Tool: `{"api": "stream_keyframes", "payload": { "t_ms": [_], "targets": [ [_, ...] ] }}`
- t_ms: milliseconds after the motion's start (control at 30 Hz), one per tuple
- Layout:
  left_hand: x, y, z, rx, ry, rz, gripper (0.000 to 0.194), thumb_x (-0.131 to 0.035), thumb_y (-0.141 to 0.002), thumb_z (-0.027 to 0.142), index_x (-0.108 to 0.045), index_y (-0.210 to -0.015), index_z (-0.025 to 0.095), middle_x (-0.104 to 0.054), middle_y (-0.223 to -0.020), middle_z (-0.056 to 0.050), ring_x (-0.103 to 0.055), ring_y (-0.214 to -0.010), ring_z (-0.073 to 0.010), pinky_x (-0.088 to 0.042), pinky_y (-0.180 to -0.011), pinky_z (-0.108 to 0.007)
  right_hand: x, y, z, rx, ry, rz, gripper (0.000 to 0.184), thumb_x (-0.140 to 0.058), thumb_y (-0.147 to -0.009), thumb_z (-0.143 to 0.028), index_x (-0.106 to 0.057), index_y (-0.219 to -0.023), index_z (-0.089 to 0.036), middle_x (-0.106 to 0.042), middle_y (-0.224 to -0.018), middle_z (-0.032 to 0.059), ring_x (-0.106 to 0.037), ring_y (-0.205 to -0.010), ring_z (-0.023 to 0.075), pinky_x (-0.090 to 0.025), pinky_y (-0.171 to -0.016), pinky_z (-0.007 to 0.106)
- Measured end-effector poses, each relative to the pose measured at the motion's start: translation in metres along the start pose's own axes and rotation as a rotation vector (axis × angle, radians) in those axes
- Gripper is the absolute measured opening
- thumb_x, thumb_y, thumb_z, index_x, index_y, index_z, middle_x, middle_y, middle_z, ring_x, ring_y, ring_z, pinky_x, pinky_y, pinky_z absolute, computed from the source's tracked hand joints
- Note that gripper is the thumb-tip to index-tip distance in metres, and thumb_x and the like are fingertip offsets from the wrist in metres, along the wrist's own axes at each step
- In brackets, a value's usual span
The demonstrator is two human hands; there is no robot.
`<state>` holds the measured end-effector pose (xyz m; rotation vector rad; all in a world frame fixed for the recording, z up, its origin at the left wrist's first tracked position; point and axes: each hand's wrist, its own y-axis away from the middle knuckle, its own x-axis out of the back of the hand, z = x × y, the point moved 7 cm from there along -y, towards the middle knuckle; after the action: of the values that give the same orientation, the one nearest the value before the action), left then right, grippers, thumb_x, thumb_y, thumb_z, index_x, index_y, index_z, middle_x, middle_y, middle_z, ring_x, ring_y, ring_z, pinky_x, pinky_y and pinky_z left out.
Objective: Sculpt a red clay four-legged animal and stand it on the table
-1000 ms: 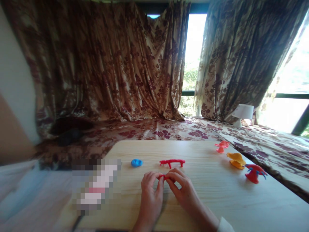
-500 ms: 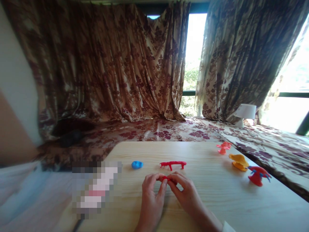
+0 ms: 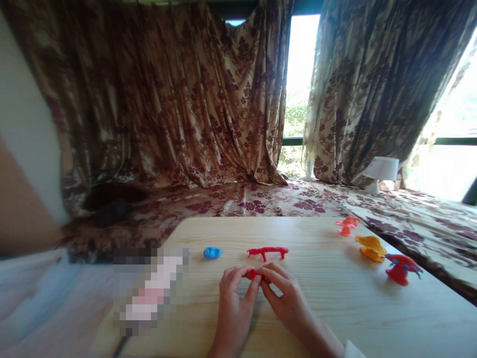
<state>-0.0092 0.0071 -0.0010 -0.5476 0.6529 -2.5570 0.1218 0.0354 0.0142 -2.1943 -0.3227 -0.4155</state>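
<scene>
Between the fingertips of both hands is a small piece of red modelling clay [image 3: 253, 273], mostly covered by the fingers. My left hand [image 3: 235, 296] pinches it from the left, thumb and forefinger closed. My right hand [image 3: 285, 289] grips it from the right, its fingertips meeting the left ones. Just beyond the hands a long red clay figure [image 3: 270, 250] stands on short legs on the wooden table [image 3: 335, 318]. A blue lump of clay [image 3: 212, 253] lies to its left.
Along the table's right side stand a pink clay figure [image 3: 347, 226], a yellow one [image 3: 371, 248] and a red one with blue strands [image 3: 401, 269]. A blurred-out object [image 3: 152, 288] lies at the left edge. Behind are a patterned cover, curtains and a white lamp [image 3: 380, 170].
The fingers have shifted slightly around the red clay, and more of it shows between them. The view has moved a little; the things on the table stay put.
</scene>
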Motion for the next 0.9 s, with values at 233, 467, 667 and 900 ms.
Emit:
{"api": "stream_keyframes", "payload": {
  "t_ms": [233, 467, 667, 900],
  "targets": [
    [0.001, 0.000, 0.003, -0.028, -0.006, 0.016, 0.012, -0.057, -0.083, 0.029, -0.067, -0.083, 0.021, -0.066, -0.086, -0.005, -0.063, -0.086, -0.0213, -0.053, -0.082, -0.039, -0.003, 0.001, 0.000, -0.008, 0.017, -0.018, 0.024, -0.054, -0.087, -0.009, -0.063, -0.105, -0.023, -0.065, -0.091, 0.0051, -0.061, -0.082, 0.0179, -0.051, -0.072, 0.028],
    [0.002, 0.001, 0.007, -0.088, -0.023, -0.005, 0.018, -0.053, -0.086, 0.028, -0.069, -0.083, 0.021, -0.067, -0.086, -0.006, -0.062, -0.088, -0.0210, -0.053, -0.083, -0.038, -0.003, 0.000, -0.004, -0.001, 0.026, -0.041, 0.022, -0.056, -0.087, -0.012, -0.065, -0.104, -0.023, -0.064, -0.089, 0.0042, -0.060, -0.080, 0.0178, -0.050, -0.072, 0.028],
    [-0.001, 0.000, 0.012, -0.137, -0.043, -0.033, 0.021, -0.051, -0.088, 0.024, -0.071, -0.094, 0.022, -0.069, -0.092, -0.006, -0.061, -0.092, -0.0206, -0.052, -0.087, -0.039, 0.002, -0.001, 0.000, -0.037, 0.028, 0.013, 0.013, -0.053, -0.091, -0.016, -0.066, -0.090, -0.020, -0.064, -0.082, 0.0038, -0.060, -0.076, 0.0168, -0.048, -0.070, 0.026],
    [-0.005, 0.002, 0.004, -0.195, -0.060, -0.027, 0.033, -0.063, -0.075, 0.011, -0.069, -0.102, 0.028, -0.071, -0.098, -0.002, -0.061, -0.096, -0.0221, -0.050, -0.091, -0.042, 0.000, -0.002, 0.001, -0.070, -0.007, -0.032, 0.017, -0.049, -0.094, -0.018, -0.066, -0.091, -0.020, -0.064, -0.084, 0.0043, -0.060, -0.079, 0.0167, -0.048, -0.071, 0.026]
  ]
}}
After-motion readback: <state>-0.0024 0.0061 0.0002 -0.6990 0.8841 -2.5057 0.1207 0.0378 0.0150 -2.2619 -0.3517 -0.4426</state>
